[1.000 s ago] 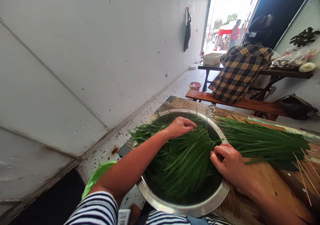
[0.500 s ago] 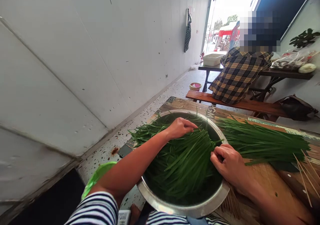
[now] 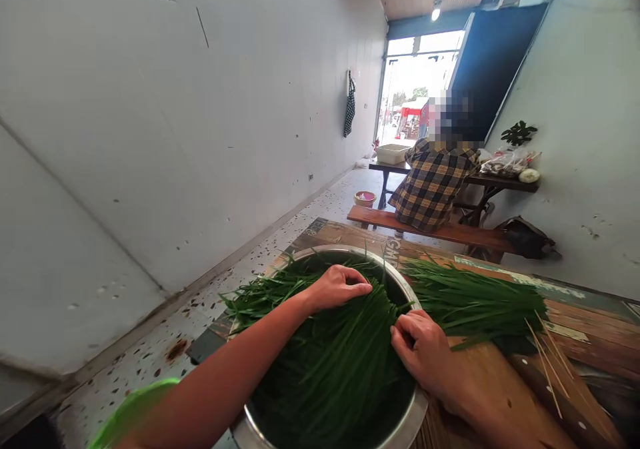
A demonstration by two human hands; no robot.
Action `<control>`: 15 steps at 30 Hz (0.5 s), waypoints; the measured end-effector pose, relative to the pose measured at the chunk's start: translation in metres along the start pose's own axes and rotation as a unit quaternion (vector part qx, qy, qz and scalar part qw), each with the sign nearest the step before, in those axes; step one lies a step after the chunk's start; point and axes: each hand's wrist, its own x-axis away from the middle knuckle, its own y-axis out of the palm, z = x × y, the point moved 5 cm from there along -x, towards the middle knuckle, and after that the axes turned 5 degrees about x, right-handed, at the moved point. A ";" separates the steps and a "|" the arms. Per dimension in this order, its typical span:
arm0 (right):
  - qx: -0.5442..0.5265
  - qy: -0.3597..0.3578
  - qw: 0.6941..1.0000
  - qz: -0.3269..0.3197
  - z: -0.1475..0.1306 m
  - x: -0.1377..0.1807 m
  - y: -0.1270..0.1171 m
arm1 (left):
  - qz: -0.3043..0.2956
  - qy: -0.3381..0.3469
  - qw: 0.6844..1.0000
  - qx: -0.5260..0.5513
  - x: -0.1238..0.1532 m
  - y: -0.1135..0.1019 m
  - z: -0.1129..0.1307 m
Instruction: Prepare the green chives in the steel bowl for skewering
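A large metal bowl [image 3: 417, 402] holds a mass of long green garlic chives [image 3: 325, 376]. Across its upper right part, the cut ends of a fanned bunch line up in a straight row between my hands. My left hand [image 3: 343, 286] pinches the far end of that row with thumb and fingertips. At the near end, by the bowl's right rim, my right hand [image 3: 420, 342] is closed with its fingertips against the bunch. Any stick running through the row is hidden by leaves and fingers. More garlic chives [image 3: 480, 302] lie in a pile right of the bowl.
Several thin wooden skewers [image 3: 547, 362] lie by a cutting board [image 3: 480, 362] and a dark-handled knife [image 3: 555, 396] at right. A bright green bag [image 3: 135, 412] is at lower left. Ahead, a person in a plaid shirt [image 3: 430, 186] sits on a red bench [image 3: 375, 217].
My view has tilted up and shifted right, so the scene sits lower and further left. Both hands keep their places at the two ends of the chive row.
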 end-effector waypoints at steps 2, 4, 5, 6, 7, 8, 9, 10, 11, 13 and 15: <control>-0.011 -0.012 1.000 0.003 -0.003 0.000 -0.002 | 0.014 -0.024 1.000 0.015 0.000 -0.001 -0.002; -0.021 -0.022 1.000 0.002 -0.004 0.000 -0.003 | 0.024 -0.037 0.998 0.044 0.001 -0.002 -0.002; -0.026 -0.024 0.999 0.001 -0.003 0.000 -0.003 | 0.019 -0.040 0.997 0.069 0.001 -0.001 -0.001; -0.030 -0.022 0.999 -0.001 -0.002 0.000 -0.002 | 0.007 -0.042 0.994 0.101 0.002 0.000 0.000; -0.033 -0.018 0.999 -0.002 0.000 0.000 -0.002 | -0.012 -0.044 0.990 0.135 0.003 0.002 0.001; -0.036 -0.010 0.999 -0.003 0.002 0.000 -0.001 | -0.031 -0.045 0.984 0.168 0.004 0.004 0.002; -0.038 -0.001 0.999 -0.006 0.005 -0.001 0.000 | -0.046 -0.046 0.978 0.196 0.005 0.006 0.002; -0.040 0.010 0.999 -0.010 0.007 -0.001 0.000 | -0.052 -0.048 0.973 0.221 0.006 0.007 0.002; -0.043 0.023 0.999 -0.015 0.010 -0.001 0.001 | -0.053 -0.051 0.967 0.243 0.006 0.007 0.002; -0.052 0.043 0.997 -0.027 0.013 -0.002 0.000 | -0.047 -0.061 0.954 0.288 0.005 0.006 0.000; -0.061 0.048 0.996 -0.032 0.014 -0.002 -0.001 | -0.042 -0.071 0.939 0.334 0.003 0.005 -0.003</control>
